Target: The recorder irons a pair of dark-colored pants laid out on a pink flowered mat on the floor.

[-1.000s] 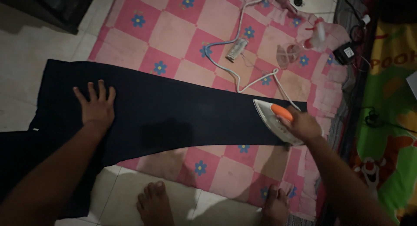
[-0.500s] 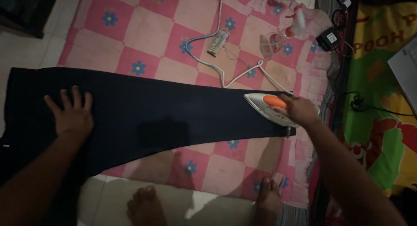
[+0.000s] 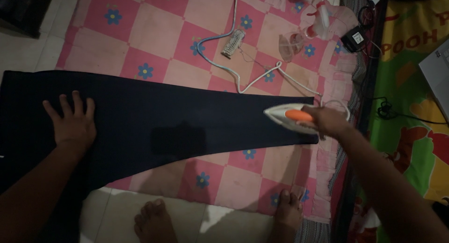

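A dark navy trouser leg (image 3: pixel 177 124) lies flat across a pink checked blanket (image 3: pixel 154 32) with blue flowers. My left hand (image 3: pixel 72 124) presses palm-down on the cloth at the left, fingers spread. My right hand (image 3: pixel 327 120) grips the orange handle of a white iron (image 3: pixel 285 116), which sits at the hem end of the leg with its tip pointing left. The iron looks tilted up on one edge. Its white cord (image 3: pixel 248 79) snakes back across the blanket.
My two bare feet (image 3: pixel 154 222) stand on the white tile floor at the blanket's near edge. A clear spray bottle (image 3: pixel 299 39) and a small grey cylinder (image 3: pixel 232 43) lie on the blanket. A black adapter (image 3: pixel 354 37) and a colourful mat (image 3: pixel 411 107) are at the right.
The iron has shifted slightly right toward the hem and tipped up. My left hand stays pressed on the cloth. The view has drifted a little.
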